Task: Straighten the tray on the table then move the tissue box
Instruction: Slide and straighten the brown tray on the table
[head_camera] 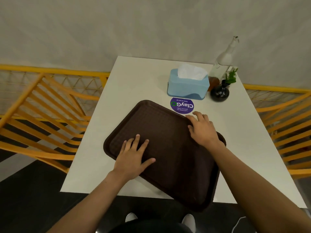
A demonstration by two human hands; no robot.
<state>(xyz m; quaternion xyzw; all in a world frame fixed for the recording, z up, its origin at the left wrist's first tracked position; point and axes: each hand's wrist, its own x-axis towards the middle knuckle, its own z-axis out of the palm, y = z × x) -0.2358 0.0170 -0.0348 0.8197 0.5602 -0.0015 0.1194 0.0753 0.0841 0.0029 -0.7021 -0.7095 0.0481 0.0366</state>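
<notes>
A dark brown tray (168,132) lies skewed on the white table (134,84), its near right corner hanging past the table's front edge. My left hand (134,157) rests flat on the tray's left part, fingers spread. Over the tray's far right rim sits my right hand (202,128), its fingers reaching onto the table beyond the rim. The light blue tissue box (187,86) stands farther back, right of centre, with a white tissue sticking out of its top. Neither hand touches the box.
A round purple sticker (182,105) lies on the table between tray and box. A black vase with a green sprig (219,92) and a clear glass bottle (222,61) stand right of the box. Yellow slatted chairs (42,115) flank both sides of the table.
</notes>
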